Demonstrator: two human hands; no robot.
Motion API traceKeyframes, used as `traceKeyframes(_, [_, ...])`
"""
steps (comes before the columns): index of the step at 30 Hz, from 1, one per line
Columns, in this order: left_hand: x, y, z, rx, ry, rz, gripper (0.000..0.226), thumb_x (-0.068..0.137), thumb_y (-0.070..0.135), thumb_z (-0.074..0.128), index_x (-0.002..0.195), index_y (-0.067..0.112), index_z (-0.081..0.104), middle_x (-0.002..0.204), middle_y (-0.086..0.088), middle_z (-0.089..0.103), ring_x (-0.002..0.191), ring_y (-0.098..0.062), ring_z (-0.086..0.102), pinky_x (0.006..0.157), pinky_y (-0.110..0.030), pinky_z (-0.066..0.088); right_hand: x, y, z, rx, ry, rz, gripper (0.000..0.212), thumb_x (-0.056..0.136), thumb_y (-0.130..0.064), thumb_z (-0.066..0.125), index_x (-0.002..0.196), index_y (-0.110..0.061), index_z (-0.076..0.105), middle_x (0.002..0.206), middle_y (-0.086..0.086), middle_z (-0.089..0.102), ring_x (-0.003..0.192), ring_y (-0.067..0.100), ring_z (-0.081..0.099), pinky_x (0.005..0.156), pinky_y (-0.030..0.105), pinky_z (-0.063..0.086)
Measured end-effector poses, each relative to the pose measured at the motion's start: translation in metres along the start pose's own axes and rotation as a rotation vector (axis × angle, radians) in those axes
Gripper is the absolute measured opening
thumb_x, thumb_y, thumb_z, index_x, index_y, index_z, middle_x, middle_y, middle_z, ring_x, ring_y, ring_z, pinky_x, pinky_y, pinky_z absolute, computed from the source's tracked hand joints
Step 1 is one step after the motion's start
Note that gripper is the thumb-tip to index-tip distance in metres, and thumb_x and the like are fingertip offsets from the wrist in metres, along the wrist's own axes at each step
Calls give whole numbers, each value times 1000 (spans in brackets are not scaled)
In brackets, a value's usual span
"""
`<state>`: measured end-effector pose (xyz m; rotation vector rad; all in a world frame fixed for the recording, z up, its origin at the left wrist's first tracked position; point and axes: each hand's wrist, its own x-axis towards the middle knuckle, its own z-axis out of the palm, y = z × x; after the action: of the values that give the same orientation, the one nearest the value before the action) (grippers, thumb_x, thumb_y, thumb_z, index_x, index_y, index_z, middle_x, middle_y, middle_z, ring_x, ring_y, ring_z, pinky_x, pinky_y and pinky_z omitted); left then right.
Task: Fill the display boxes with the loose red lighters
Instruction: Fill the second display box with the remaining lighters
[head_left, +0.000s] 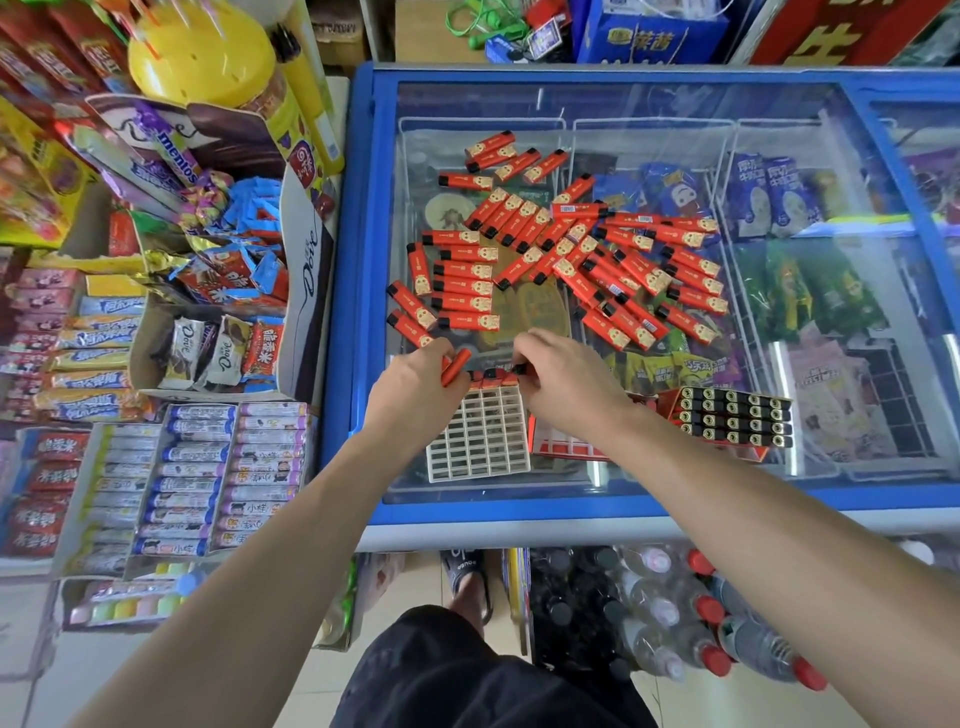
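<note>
My left hand (415, 379) grips a couple of red lighters (456, 367) while my right hand (563, 379) pinches one into the far row of the white grid tray (478, 441), with the loose red pile (571, 249) beyond on the freezer's glass lid (649, 104)

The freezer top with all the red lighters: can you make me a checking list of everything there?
Surface: glass freezer lid, blue frame.
Job's things: loose red lighters scattered; white grid tray nearly empty, few lighters in far row; full box beside it.
Clutter: nothing seen on the lid.
Grippers: left hand holds lighters; right hand pinches one at the tray.
Cables: nothing seen.
Surroundings: candy shelves left; bottles on the floor.
</note>
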<state>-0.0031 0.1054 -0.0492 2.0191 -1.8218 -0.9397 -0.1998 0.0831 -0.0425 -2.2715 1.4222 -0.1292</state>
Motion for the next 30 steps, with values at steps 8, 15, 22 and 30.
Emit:
traceKeyframes(8, [0,-2,0,9,5,-5,17,100,32,58,87,21,54,68,1,57,58,-19,55,53,-29,38,-2,3,4,-87,-33,-85,12,93,-6,62,101,-11,55,102,1,56,81,24,60,60,36,48])
traceKeyframes(15, [1,0,0,22,7,-4,17,100,31,58,89,18,57,68,1,58,57,-17,55,51,-28,37,6,1,12,-84,-27,-89,21,90,0,65,107,-10,57,104,4,58,85,27,62,61,38,49])
traceKeyframes(22, [1,1,-1,8,1,-9,14,99,31,59,93,18,58,69,-1,60,59,-20,58,52,-28,40,12,3,14,-64,-40,-3,26,91,-1,66,115,-10,60,111,3,61,98,28,64,72,38,54])
traceKeyframes(30, [-4,6,-19,-502,-50,-129,25,102,37,57,94,14,60,67,-2,58,57,-14,54,55,-24,46,5,-7,7,92,86,63,47,88,-13,70,132,-14,52,129,3,58,102,21,61,71,29,47])
